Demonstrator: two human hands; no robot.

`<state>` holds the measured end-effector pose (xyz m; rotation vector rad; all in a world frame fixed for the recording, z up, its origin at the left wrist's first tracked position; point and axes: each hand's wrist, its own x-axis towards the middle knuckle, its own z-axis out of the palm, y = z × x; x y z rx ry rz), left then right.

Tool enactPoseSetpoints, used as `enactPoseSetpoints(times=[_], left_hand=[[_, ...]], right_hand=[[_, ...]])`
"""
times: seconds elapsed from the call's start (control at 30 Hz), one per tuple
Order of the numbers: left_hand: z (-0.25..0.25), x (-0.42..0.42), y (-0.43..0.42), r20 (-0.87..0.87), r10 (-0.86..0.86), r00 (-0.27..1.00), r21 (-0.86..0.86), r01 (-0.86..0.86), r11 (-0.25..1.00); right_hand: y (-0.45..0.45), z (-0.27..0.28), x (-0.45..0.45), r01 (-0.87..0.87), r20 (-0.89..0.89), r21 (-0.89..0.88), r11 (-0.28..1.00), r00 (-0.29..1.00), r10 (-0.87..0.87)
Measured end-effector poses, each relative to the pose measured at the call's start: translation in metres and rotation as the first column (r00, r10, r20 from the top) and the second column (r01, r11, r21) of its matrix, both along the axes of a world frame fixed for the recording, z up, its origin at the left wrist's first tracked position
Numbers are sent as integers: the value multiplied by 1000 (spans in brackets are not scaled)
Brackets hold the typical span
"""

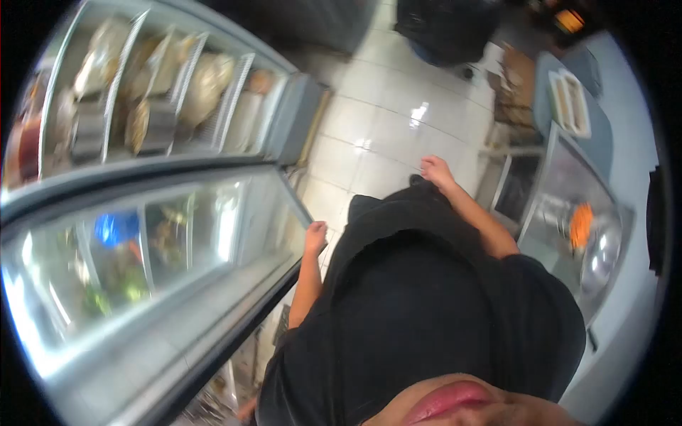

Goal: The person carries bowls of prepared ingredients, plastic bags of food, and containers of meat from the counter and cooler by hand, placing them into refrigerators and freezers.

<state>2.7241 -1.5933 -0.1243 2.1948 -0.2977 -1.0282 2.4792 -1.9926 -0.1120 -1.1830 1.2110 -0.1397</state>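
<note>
My left hand [316, 238] is closed, its fingers curled at the free edge of a glass refrigerator door [241, 234]. The exact grip is blurred. Ahead of my body, above the tiled floor, my right hand [436, 172] hangs with its fingers curled in and nothing visible in them. Beyond the door stands a refrigerator with wire-divided shelves [117, 85], which hold pale bagged goods and containers. A blue bag [117, 228] and green produce [106, 298] show blurred in the glass.
White floor tiles [383, 92] run ahead between the refrigerator and the right side. On the right stand a metal counter or sink [554, 206] with an orange item [581, 226], and a white tray [570, 103]. A black bag-covered bin [447, 28] and cardboard [517, 74] are farther off.
</note>
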Motion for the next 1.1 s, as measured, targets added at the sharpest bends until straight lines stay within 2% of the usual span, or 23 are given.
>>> enactPoseSetpoints(times=[0.03, 0.1, 0.13, 0.17, 0.2, 0.27, 0.4, 0.5, 0.6, 0.7, 0.73, 0.77, 0.83, 0.87, 0.9, 0.93, 1.0, 1.03, 1.07, 1.1], left_hand=[[3, 7, -12, 39, -65, 997, -57, 67, 996], [19, 2, -35, -23, -34, 999, -18, 34, 999], [31, 0, -43, -51, -50, 997, -42, 48, 998], [37, 6, -50, -82, -66, 994, -64, 61, 996], [-1, 22, -36, -50, -150, 987, -44, 148, 988], [-61, 38, -13, -8, -293, 956, 1, 293, 956], [-82, 45, -19, -79, -439, 895, 97, 445, 890], [-87, 54, -28, -95, -502, 859, 106, 510, 853], [-97, 58, -47, -96, -524, 846, 112, 533, 839], [-102, 63, -65, -89, -524, 847, 75, 530, 845], [-108, 64, -67, -77, -519, 851, 13, 522, 853], [-106, 59, -75, -178, -433, 883, 11, 442, 897], [-86, 43, -85, -367, -220, 904, 32, 249, 968], [-75, 39, -92, -346, -239, 907, 17, 261, 965], [-66, 41, -96, -292, -340, 894, -15, 351, 936], [-59, 41, -99, -230, -424, 876, -50, 424, 904], [-66, 41, -90, -146, -487, 861, -97, 478, 873], [-75, 43, -84, -109, -514, 851, -109, 504, 857], [-84, 47, -78, -77, -536, 841, -112, 527, 842], [-93, 49, -72, -58, -555, 830, -106, 548, 830]], right_hand=[[1, 3, -12, 5, 3, -4, 1000, 1000, -5], [0, 2, -39, 51, -11, 10, 999, 999, -51], [5, 10, -44, 49, -35, -60, 997, 998, -51], [4, -5, -47, 136, 21, -54, 989, 991, -135], [8, 17, -47, 204, 33, -74, 976, 979, -202], [16, 18, -69, 330, 71, -48, 943, 943, -326], [53, 66, -114, 561, 99, -27, 828, 825, -556], [87, 88, -157, 749, 195, -10, 663, 652, -733], [72, 110, -215, 925, 317, -89, 368, 377, -870], [21, 139, -274, 990, 447, -116, 76, 121, -886], [4, 147, -290, 996, 453, -79, 46, 77, -888], [-12, 154, -307, 999, 458, -41, 17, 34, -888], [-32, 162, -323, 1000, 464, 13, 7, 0, -886], [-37, 162, -327, 1000, 465, 23, 10, -2, -885], [-44, 159, -335, 999, 466, 33, 13, -4, -885], [-58, 137, -356, 997, 485, 74, 15, -23, -874], [-55, 108, -380, 997, 496, 41, 63, 34, -868], [-65, 80, -403, 995, 524, 88, 46, -7, -852], [-67, 84, -400, 995, 537, 77, 71, 19, -844], [-67, 114, -378, 993, 510, 93, 76, 18, -860]])
